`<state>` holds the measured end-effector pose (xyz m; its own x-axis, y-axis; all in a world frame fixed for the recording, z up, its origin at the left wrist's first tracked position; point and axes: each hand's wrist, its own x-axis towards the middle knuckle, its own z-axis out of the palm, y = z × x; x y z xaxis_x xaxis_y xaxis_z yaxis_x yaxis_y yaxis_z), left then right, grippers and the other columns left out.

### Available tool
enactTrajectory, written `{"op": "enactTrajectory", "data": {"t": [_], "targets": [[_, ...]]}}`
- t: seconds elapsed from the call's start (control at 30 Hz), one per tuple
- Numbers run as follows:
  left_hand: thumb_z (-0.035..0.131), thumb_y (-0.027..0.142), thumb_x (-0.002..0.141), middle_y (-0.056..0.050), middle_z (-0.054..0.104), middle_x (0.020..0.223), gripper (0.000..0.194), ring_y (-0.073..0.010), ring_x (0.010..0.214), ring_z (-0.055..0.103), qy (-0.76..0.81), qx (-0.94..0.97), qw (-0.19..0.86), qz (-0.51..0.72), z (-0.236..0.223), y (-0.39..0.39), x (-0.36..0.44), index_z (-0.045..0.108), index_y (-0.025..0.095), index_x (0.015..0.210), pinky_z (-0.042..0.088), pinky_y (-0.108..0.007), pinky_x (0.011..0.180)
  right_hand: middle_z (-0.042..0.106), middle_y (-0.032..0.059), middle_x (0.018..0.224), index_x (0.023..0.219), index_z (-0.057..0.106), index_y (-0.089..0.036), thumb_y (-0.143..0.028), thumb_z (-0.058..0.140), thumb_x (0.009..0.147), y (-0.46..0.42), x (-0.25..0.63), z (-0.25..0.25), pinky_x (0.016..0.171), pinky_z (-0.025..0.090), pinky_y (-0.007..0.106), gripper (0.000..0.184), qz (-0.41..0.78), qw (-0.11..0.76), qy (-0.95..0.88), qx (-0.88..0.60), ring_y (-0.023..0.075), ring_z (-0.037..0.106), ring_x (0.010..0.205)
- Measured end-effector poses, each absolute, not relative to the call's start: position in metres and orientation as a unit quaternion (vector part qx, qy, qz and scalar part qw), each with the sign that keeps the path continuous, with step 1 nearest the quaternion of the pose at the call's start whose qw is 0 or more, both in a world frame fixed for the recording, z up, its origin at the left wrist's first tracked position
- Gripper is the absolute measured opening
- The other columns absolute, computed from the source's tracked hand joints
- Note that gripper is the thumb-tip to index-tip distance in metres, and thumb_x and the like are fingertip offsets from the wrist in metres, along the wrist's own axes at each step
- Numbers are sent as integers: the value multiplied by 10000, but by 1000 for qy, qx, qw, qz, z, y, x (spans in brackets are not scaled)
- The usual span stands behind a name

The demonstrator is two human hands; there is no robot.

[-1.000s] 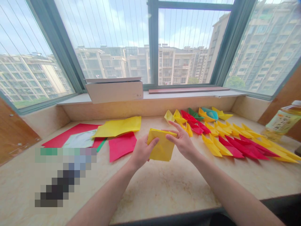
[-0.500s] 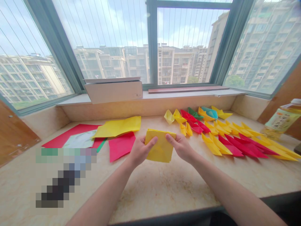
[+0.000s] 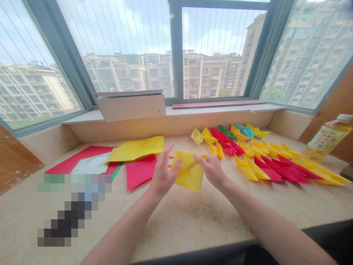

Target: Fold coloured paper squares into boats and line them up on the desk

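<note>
A folded square of yellow paper [image 3: 190,173], creased across its face, is raised above the counter in front of me. My right hand [image 3: 213,169] pinches its upper right corner, thumb on the near face. At the left edge, my left hand [image 3: 164,173] has its fingers spread and lifted away, with the thumb close to or touching the paper. Flat red paper [image 3: 140,172] lies just left of my left hand. Beyond my right hand sit folded yellow paper pieces [image 3: 249,168] and red paper pieces [image 3: 286,169].
Yellow sheets [image 3: 135,149], a red sheet [image 3: 82,158] and a pale sheet [image 3: 91,164] lie on the left. Several paper boats [image 3: 227,132] stand at the back right. A drink bottle [image 3: 328,136] is far right. A white box [image 3: 132,106] rests on the sill.
My left hand has loosened its grip and spread its fingers. The yellow paper has turned and shows its creased face. My right hand keeps hold of its corner.
</note>
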<state>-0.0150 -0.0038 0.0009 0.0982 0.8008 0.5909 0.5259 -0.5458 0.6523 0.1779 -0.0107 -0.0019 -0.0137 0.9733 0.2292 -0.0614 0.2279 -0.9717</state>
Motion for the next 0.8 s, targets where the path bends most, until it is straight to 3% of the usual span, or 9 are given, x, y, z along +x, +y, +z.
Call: {"op": "enactTrajectory", "data": {"t": [0.07, 0.13, 0.27, 0.37, 0.53, 0.67, 0.8], "targets": [[551, 378, 946, -154, 450, 1505, 488, -303, 1352, 483, 402, 798, 26, 448, 3, -7, -16, 497, 229, 1407, 459, -501, 1072, 635, 35, 587, 620, 663, -140, -598, 667, 800, -9, 179, -1, 456, 363, 234, 492, 443, 574, -537, -432, 131, 518, 497], [543, 354, 952, -163, 389, 1553, 482, -316, 1429, 383, 372, 843, -18, 387, 5, -12, -16, 499, 212, 1411, 356, -533, 1156, 614, 25, 572, 603, 639, -143, -599, 671, 791, -9, 180, 1, 451, 336, 231, 494, 438, 572, -535, -442, 117, 487, 486], [491, 373, 981, -218, 378, 1552, 552, -321, 1431, 393, 374, 868, 13, 326, 1, -13, -15, 405, 142, 1475, 390, -522, 1143, 580, 7, 542, 594, 635, -151, -600, 685, 766, -10, 182, 5, 451, 307, 236, 484, 439, 549, -545, -457, 110, 451, 477], [457, 403, 1001, -210, 358, 1568, 547, -301, 1451, 371, 380, 867, 41, 320, -5, -7, -17, 394, 148, 1481, 377, -497, 1159, 651, 25, 629, 683, 700, -150, -577, 708, 760, -11, 182, 7, 507, 396, 250, 434, 466, 539, -548, -439, 139, 531, 544], [444, 378, 1013, -187, 358, 1578, 499, -278, 1463, 351, 425, 832, 44, 353, -7, 0, -20, 412, 175, 1467, 339, -495, 1183, 737, 61, 954, 1002, 724, -181, -489, 726, 796, -21, 176, 13, 793, 528, 338, 370, 538, 497, -588, -344, 233, 673, 875], [402, 335, 1026, -195, 373, 1568, 472, -273, 1465, 345, 454, 813, 29, 363, -7, 1, -18, 416, 151, 1461, 327, -494, 1186, 703, 63, 1150, 1180, 642, -229, -411, 728, 819, -30, 169, 16, 902, 526, 393, 413, 572, 455, -617, -292, 266, 657, 1047], [380, 327, 1029, -230, 367, 1561, 488, -291, 1462, 346, 452, 809, 17, 376, -8, 0, -16, 407, 107, 1464, 350, -496, 1172, 679, 67, 1222, 1232, 603, -233, -374, 673, 864, -32, 166, 15, 1001, 485, 428, 400, 559, 455, -620, -309, 270, 610, 1160]]}}
